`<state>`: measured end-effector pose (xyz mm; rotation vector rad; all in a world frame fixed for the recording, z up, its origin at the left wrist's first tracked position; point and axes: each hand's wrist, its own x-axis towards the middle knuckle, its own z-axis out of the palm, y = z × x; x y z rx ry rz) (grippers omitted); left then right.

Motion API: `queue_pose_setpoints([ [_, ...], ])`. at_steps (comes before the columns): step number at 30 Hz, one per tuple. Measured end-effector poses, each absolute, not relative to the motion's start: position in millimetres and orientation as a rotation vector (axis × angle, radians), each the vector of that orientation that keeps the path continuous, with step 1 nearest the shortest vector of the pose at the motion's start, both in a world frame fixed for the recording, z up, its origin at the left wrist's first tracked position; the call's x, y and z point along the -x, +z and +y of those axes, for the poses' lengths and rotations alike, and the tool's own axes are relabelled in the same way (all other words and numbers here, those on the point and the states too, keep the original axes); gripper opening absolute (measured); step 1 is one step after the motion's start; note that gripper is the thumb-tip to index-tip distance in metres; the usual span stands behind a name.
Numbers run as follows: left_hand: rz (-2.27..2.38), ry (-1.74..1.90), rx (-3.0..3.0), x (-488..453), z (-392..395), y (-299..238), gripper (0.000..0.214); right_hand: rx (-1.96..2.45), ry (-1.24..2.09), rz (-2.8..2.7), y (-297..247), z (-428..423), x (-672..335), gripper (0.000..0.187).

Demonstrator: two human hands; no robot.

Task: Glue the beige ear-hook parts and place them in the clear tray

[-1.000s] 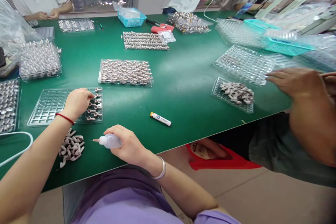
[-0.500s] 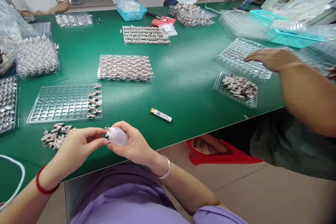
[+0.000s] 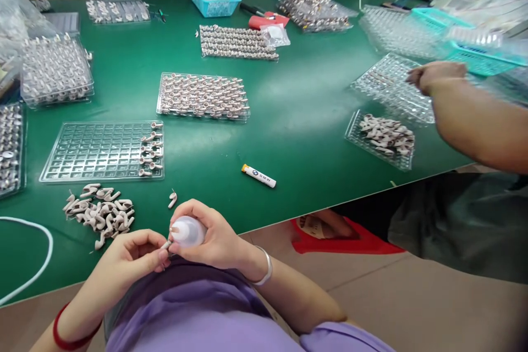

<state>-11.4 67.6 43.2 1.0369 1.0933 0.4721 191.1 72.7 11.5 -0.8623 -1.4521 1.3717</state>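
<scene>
My right hand [image 3: 214, 239] grips a small translucent squeeze bottle [image 3: 188, 231] at the table's near edge, nozzle pointing left. My left hand [image 3: 132, 258] pinches a small pale piece right at the bottle's nozzle. One loose curved part [image 3: 172, 199] lies just beyond the bottle. A heap of the same pale curved parts [image 3: 101, 212] sits to the left. Behind it lies a clear grid tray [image 3: 82, 151] with a few parts set in its right column.
A full tray of parts [image 3: 203, 97] lies mid-table, more trays at the left [image 3: 53, 69] and back. A white lighter [image 3: 259, 175] lies right of centre. A co-worker's arm [image 3: 474, 115] reaches over clear trays at the right. A white cable [image 3: 39, 261] curves at the left edge.
My left hand left the grid tray and came to the bottle's nozzle. Both hands drew back to the near edge. A single part now lies loose on the table. The co-worker's hand shifted.
</scene>
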Motion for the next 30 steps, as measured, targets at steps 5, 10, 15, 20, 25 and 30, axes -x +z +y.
queue_pose_setpoints([
  [5,1.067,0.504,-1.064,11.8,63.0,39.5,0.017,0.791,1.466,-1.419,9.0,71.9,-190.7,0.03],
  [10,1.094,0.507,-1.104,12.2,63.6,38.0,0.017,0.789,1.487,-1.42,10.6,71.6,-191.3,0.029],
  [15,1.108,0.497,-1.117,14.2,59.3,34.6,0.018,0.756,1.501,-1.395,8.0,70.6,-190.4,0.031],
  [20,1.085,0.526,-1.046,13.6,56.6,31.3,0.019,0.744,1.526,-1.346,3.1,67.9,-189.6,0.034],
  [25,1.078,0.541,-1.04,12.7,56.1,30.0,0.019,0.725,1.512,-1.349,0.9,66.2,-188.5,0.034],
  [30,1.079,0.535,-1.049,14.0,52.9,31.9,0.019,0.728,1.516,-1.335,-0.2,65.2,-188.0,0.034],
])
